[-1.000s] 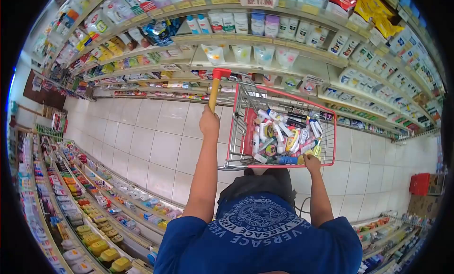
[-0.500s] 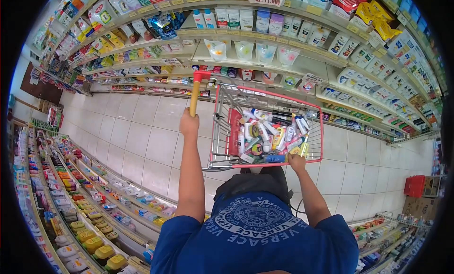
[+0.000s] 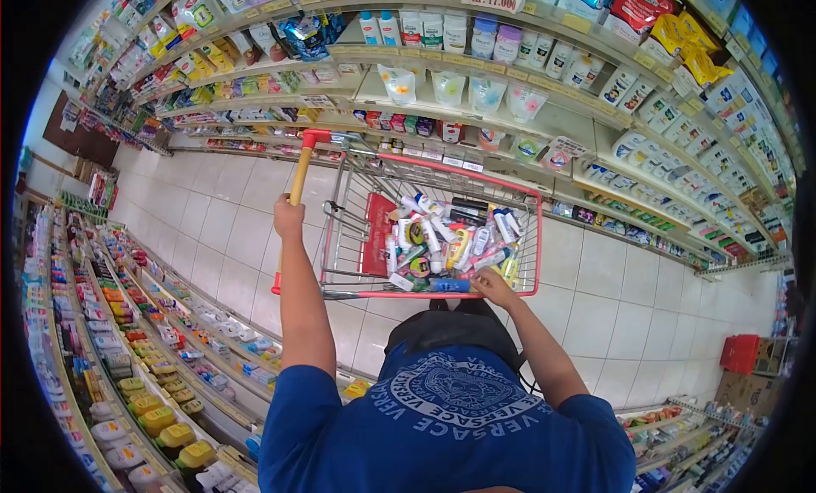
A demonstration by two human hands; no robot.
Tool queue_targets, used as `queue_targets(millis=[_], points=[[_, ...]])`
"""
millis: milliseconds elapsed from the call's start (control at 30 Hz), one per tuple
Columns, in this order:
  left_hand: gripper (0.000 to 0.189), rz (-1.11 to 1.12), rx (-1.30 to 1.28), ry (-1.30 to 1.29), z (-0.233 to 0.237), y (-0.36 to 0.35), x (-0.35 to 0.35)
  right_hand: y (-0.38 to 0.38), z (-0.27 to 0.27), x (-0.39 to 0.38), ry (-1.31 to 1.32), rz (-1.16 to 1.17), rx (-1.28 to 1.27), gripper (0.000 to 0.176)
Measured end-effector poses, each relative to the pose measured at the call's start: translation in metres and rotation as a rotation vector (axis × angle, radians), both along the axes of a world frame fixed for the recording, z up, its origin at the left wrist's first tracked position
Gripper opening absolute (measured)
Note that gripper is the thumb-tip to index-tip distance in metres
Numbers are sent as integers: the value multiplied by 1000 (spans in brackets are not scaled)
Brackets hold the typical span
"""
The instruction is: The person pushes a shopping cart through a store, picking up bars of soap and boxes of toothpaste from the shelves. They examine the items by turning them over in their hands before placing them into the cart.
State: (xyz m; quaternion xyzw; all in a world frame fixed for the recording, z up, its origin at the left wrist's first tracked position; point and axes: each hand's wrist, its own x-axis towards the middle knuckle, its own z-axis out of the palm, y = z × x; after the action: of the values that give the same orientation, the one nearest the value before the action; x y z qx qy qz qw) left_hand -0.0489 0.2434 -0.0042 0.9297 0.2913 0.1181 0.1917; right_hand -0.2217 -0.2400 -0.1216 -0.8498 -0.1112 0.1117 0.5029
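My left hand (image 3: pixel 289 215) is closed around the yellow push bar (image 3: pixel 301 174) of a shopping cart (image 3: pixel 541 238) with red trim. At the cart's near rim, my right hand (image 3: pixel 491 284) has its fingers curled at the right end of a blue bottle (image 3: pixel 450 285) lying on its side; part of the grip is hidden. Mixed toiletries fill the basket, among them white tubes, black packs and a yellow bottle (image 3: pixel 460 246). A red panel (image 3: pixel 378 235) stands at the basket's handle end.
Shelves of pouches and bottles (image 3: pixel 484 38) run along the far side of the aisle. More shelves with yellow bottles (image 3: pixel 195 453) stand at lower left. White floor tiles (image 3: pixel 620 272) stretch to the right, toward a red crate (image 3: pixel 739 354) beside cardboard boxes (image 3: pixel 748 391).
The cart, its goods and both my hands have shifted left in view. My left hand stays on the push bar, and my right hand remains beside the blue bottle.
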Motion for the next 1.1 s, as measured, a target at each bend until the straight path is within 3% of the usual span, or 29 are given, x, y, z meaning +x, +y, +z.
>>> queue_targets(millis=[33,100,167,200,233,267,300,333,367,400,433,500,533,600,700,800,1033,1100], points=[[40,29,-9,9,-1,11,1,0,6,6,-195,-19,6,23],[48,99,-118,76,8,19,1,-18,21,18,-244,-45,-80,16],[51,367,133,156,30,9,-6,-38,24,22,-357,-390,-412,26],[52,402,214,175,25,15,-9,-42,20,20,-353,-383,-409,26],[52,414,215,181,21,14,-15,-47,9,18,-284,-592,-534,36],[47,324,359,-3,17,15,-23,-51,-3,20,-216,-794,-656,47],[42,229,506,-187,17,16,-32,-54,-23,22,-220,-776,-648,47],[42,246,514,-184,16,13,-43,-56,-47,22,-23,-603,-557,53],[39,118,355,-147,14,8,-59,-54,-66,24,173,-425,-463,59],[36,-8,197,-109,12,4,-72,-43,-75,26,195,-417,-139,55],[36,7,205,-104,3,8,-82,-28,-82,29,216,-402,180,52],[33,84,51,156,-14,22,-104,-7,-90,28,167,-402,92,50],[33,99,58,166,-28,38,-106,-1,-90,28,190,-442,112,51],[30,-111,48,-112,-51,74,-106,14,-80,36,216,-475,134,54],[28,34,62,80,-34,77,-91,29,-58,61,324,-463,-45,47],[29,118,121,168,-32,90,-83,59,-63,86,239,-693,-238,42],[34,211,149,250,-34,139,-60,122,-67,97,76,-785,-301,33],[33,67,322,106,-44,165,-58,137,-65,96,113,-798,-293,31]])
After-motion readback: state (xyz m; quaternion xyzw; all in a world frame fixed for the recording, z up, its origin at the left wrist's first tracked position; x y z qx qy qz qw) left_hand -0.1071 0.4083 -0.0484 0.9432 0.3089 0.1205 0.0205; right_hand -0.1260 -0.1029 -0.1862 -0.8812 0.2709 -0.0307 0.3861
